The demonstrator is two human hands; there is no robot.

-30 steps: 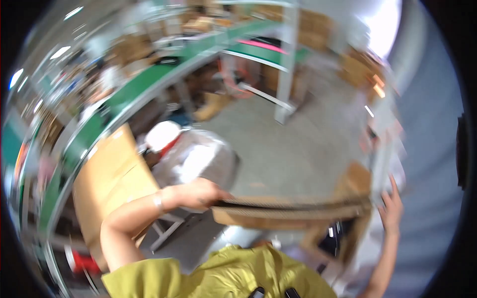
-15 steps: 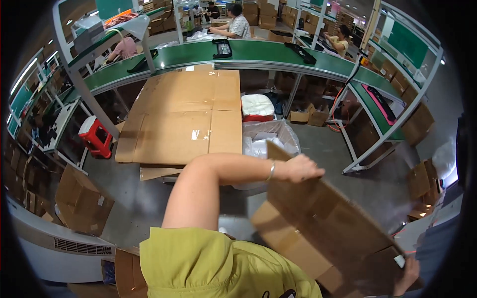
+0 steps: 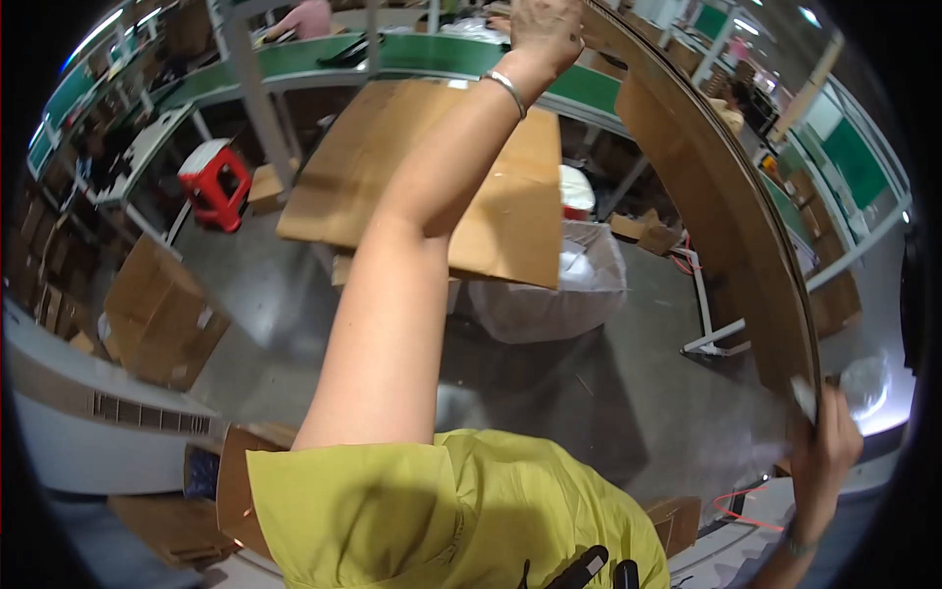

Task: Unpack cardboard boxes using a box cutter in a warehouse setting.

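A large brown cardboard box is lifted on my right side and stands tilted, its long edge curving from top middle down to the right. My left hand, with a silver bangle at the wrist, is closed on the box's far upper end. Its fingertips are partly out of sight. At the near lower end, my right hand grips the same box by its edge. Beyond my left arm lies a stack of flat cardboard, partly covered by the arm.
Behind the stack runs a green conveyor table. A lined bin holding white material stands beside the stack. To the left are a red stool and an open carton. A metal-framed rack stands at right.
Both hands have raised the box from low on the right. My left arm has stretched upward and away, and the box now stands more on edge. The view has shifted too.
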